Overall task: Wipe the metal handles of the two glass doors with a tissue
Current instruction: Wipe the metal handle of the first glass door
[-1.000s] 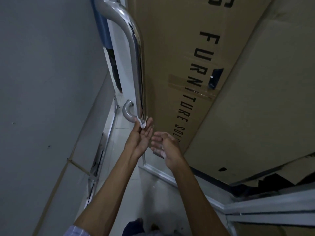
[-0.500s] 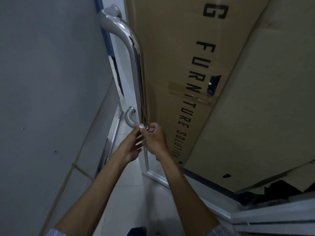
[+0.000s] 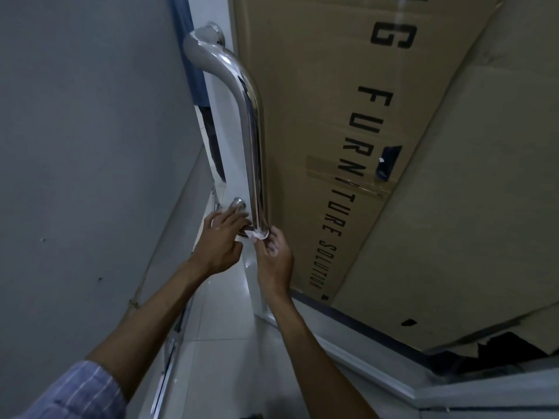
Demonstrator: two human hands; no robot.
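Change from half a second ago: both hands lower against the handle's bottom bend; more of the top bend and its mount in view; hands no longer pressed together, now slightly apart.
Handle (image 3: pixel 252 140): polished metal tube, round in section, mirror-bright, long and upright, curved at top and bottom into round mounts on the door.
Tissue (image 3: pixel 257 234): small, white, crumpled, soft; pressed against the very bottom of the tube, between the two hands.
Right hand (image 3: pixel 273 261): fingertips pinched on the tissue's lower edge, holding it to the metal.
Left hand (image 3: pixel 219 241): fingers spread and loosely curled, reaching over the lower mount just left of the tissue; nothing seen held in it, contact with the tissue unclear.
Sleeve (image 3: pixel 75 391): striped blue fabric, pushed up the left arm.
Door (image 3: pixel 225 122): pale, smooth frame strip behind the tube.
Cardboard box (image 3: pixel 348 116): flat, brown, matte, printed with black block letters, taped, leaning behind the glass.
Wall (image 3: pixel 84 131): grey, smooth, with small marks, to the left.
Floor (image 3: pixel 217 328): glossy pale tiles.
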